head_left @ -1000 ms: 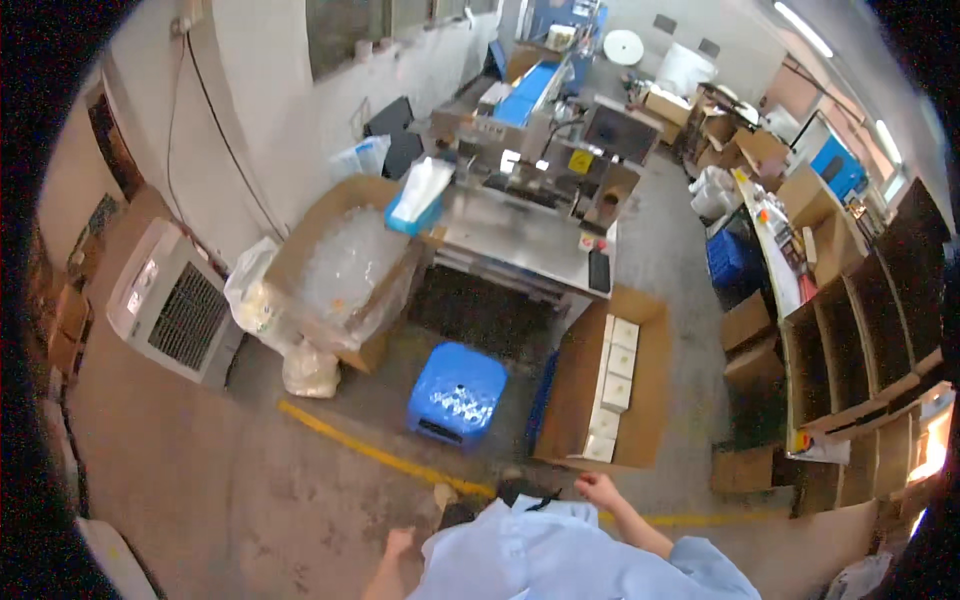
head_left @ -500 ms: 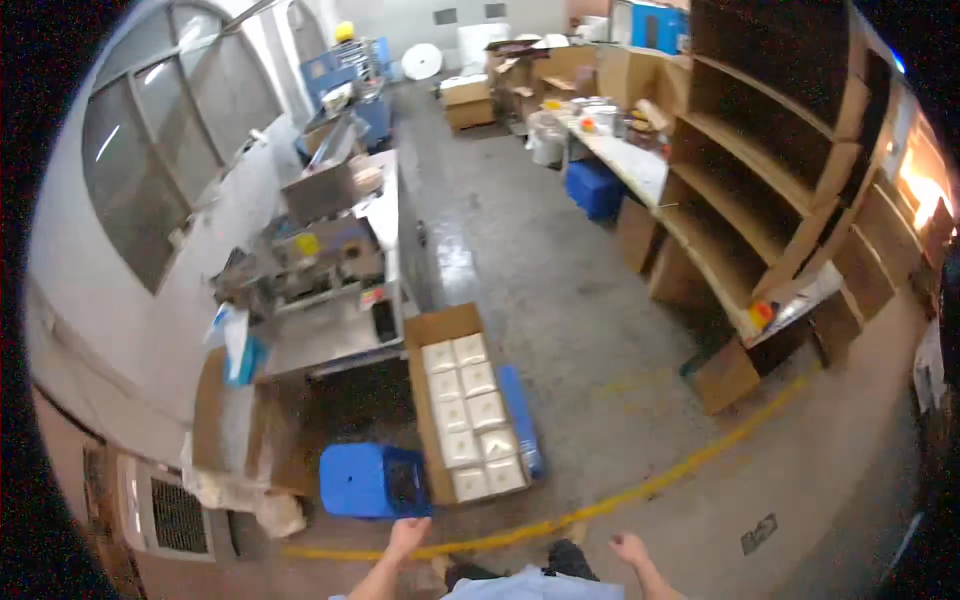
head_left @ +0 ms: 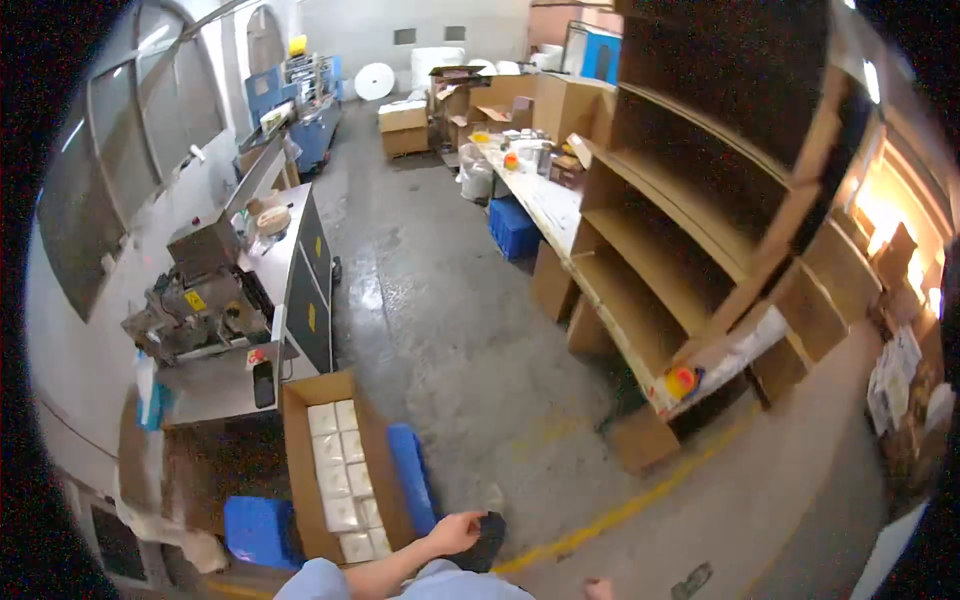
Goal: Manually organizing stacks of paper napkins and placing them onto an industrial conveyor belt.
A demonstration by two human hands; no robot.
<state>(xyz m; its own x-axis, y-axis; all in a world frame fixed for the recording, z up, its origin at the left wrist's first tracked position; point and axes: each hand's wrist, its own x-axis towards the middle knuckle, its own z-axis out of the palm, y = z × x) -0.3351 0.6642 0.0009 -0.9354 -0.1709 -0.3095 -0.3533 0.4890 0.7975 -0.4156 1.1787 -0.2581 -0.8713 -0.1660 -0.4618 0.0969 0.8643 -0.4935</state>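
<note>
left hand (head_left: 458, 533) near the open carton (head_left: 381, 455) on the floor, right hand (head_left: 598, 588) low and apart, fingers too blurred, spread or closed i cannot tell; stiff brown cardboard, rows of squarish white packs (head_left: 338, 480), likely heavy, best held under both ends

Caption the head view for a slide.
Left hand near an open carton of white boxes, right hand at the lower edge, brown shelving beyond.
</note>
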